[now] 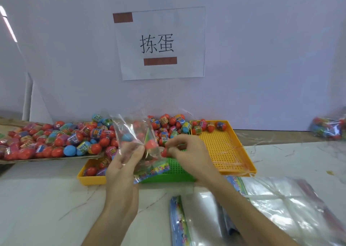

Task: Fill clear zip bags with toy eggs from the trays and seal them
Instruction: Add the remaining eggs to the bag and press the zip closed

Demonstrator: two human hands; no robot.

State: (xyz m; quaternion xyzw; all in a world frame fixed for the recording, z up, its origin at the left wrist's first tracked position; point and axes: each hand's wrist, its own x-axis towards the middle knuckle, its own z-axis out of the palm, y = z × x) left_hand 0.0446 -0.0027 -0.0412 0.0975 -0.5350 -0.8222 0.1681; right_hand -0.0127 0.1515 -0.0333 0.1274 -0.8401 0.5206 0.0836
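Note:
My left hand point(123, 163) grips a clear zip bag point(134, 131) by its side and holds it upright over the green tray point(174, 176). Through the plastic a blue egg and a red egg show. My right hand point(187, 150) pinches a red toy egg point(164, 152) at the bag's right edge. Behind the hands, a heap of red, blue and wrapped toy eggs point(168, 126) fills the far end of the trays. On the left, a flat brown tray point(46, 158) carries several more eggs.
A yellow perforated tray point(222, 152) on the right holds several eggs at its far end. A second yellow tray point(89, 179) sits left of the green one. Empty zip bags point(280, 204) lie on the white table at front right. A filled bag point(327, 128) rests far right.

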